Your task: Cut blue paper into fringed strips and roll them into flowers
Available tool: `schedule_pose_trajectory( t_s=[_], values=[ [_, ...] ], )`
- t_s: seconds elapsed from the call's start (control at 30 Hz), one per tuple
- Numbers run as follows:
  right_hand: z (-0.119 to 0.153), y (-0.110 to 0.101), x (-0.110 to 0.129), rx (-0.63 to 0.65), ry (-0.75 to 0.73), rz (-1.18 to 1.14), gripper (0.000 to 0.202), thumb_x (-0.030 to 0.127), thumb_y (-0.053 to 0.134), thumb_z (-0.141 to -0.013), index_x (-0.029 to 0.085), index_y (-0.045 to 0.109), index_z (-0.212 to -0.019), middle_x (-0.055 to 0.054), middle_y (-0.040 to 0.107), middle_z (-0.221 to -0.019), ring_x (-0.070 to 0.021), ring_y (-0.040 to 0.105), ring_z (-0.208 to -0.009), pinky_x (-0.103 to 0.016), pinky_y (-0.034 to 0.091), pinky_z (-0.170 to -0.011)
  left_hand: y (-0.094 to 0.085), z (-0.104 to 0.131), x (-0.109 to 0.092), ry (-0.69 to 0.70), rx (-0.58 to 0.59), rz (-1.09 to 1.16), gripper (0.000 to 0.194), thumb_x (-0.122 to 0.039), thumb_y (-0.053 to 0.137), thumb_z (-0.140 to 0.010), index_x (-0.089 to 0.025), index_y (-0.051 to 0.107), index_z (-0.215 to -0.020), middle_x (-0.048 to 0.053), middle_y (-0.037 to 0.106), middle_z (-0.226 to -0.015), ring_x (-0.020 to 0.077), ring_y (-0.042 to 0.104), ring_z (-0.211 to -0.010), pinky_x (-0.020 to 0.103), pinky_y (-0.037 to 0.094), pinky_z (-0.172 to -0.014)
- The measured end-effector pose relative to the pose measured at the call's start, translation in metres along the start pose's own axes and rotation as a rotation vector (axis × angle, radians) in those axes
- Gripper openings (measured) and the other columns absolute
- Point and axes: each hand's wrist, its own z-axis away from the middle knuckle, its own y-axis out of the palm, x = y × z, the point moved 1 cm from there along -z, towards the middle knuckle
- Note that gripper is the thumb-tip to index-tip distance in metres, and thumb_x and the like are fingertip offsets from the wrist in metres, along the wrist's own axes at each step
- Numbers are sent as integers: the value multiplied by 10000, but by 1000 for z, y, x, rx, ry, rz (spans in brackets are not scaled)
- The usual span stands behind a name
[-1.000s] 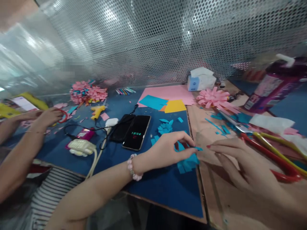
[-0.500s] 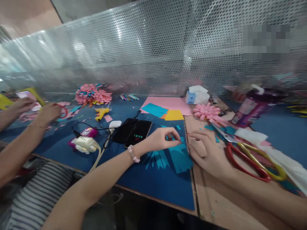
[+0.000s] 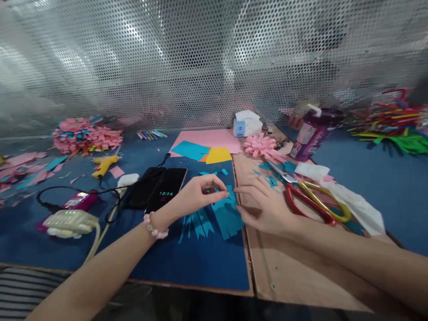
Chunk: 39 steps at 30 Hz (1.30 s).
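Observation:
My left hand (image 3: 203,194), with a beaded bracelet (image 3: 155,226) at the wrist, is held above the table with thumb and index fingertip pinched together. What lies in the pinch, if anything, is too small to make out. Facing it, my right hand (image 3: 264,205) has its thumb and fingers apart and nothing visible between them. Below both hands lies a blue paper sheet (image 3: 227,218) with slits cut in its edge. A fringed blue paper piece (image 3: 197,223) is under my left hand. Large scissors (image 3: 310,200) with red and yellow handles lie beyond my right forearm.
Two phones (image 3: 160,191), a power strip (image 3: 72,223) and a yellow glue gun (image 3: 105,165) with cables are at left. Coloured paper (image 3: 219,155), a tissue pack (image 3: 247,125), a pink paper flower (image 3: 261,146) and a purple cup (image 3: 310,133) stand behind. A perforated metal panel (image 3: 187,67) borders the back.
The view has swung to the right, so the neighbour's hands have left the picture and coloured strips show at right. My hands stay close together, the left still pinched.

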Motion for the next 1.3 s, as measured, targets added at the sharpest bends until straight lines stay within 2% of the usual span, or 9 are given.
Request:
schedule_pose_trajectory(
  t_s=[0.23,0.47,0.63,0.9,1.3],
  values=[
    [-1,4,0,-23,-41,13,167,178,613,-810,182,589,-975,-72,663,-884,-212,552,-815,-378,484,-719,4,2,-4,-13,-24,2,283,-409,649,-799,-138,632,-875,19,584,-790,97,495,-650,230,414,-579],
    [0,1,1,-4,-33,-47,239,124,576,-764,160,589,-999,-89,647,-900,-226,551,-838,-387,478,-717,5,3,-3,-3,-72,37,263,-390,656,-801,-144,628,-888,16,595,-802,90,509,-655,209,442,-575],
    [1,0,0,-51,-8,-109,257,89,511,-806,169,597,-1035,-87,647,-914,-211,574,-841,-375,487,-726,3,0,2,-26,-132,61,239,-386,653,-800,-157,626,-863,21,609,-805,95,520,-666,187,453,-551],
    [1,2,-2,-100,8,-153,171,79,508,-861,174,607,-963,-67,659,-847,-159,604,-775,-290,508,-667,7,1,1,-65,-119,87,167,-329,652,-802,-172,628,-851,-4,585,-731,74,495,-589,169,430,-504],
    [1,0,-1,-69,60,-193,264,94,519,-834,157,616,-1072,-86,674,-930,-165,628,-838,-312,537,-728,8,2,4,-91,-142,187,149,-313,664,-791,-179,630,-848,-16,585,-704,66,465,-549,171,401,-495]
  ],
)
